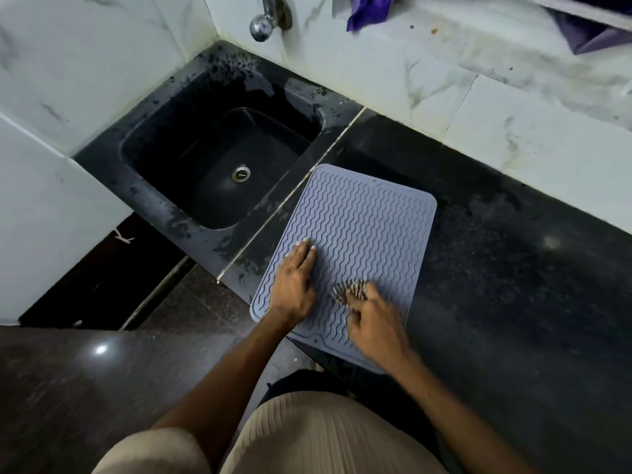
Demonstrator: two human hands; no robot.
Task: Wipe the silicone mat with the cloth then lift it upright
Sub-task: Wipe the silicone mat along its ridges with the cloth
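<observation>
Two hands | left hand (293,281) flat on mat (362,230) | right hand (374,323) grips cloth (349,291)

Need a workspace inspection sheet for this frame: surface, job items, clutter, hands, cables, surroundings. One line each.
Surface: dark stone counter, speckled and smeared in places.
Job's things: grey-blue ribbed silicone mat lies flat on the counter, its near edge overhanging the counter's front; a small striped cloth sits bunched on it.
Clutter: purple fabric at the top, against the wall.
Hands: left hand rests flat on the mat with fingers straight; right hand grips the cloth, blurred.
Cables: nothing seen.
Surroundings: black sink with a metal drain left of the mat, chrome tap above it, white marbled wall tiles behind.
</observation>
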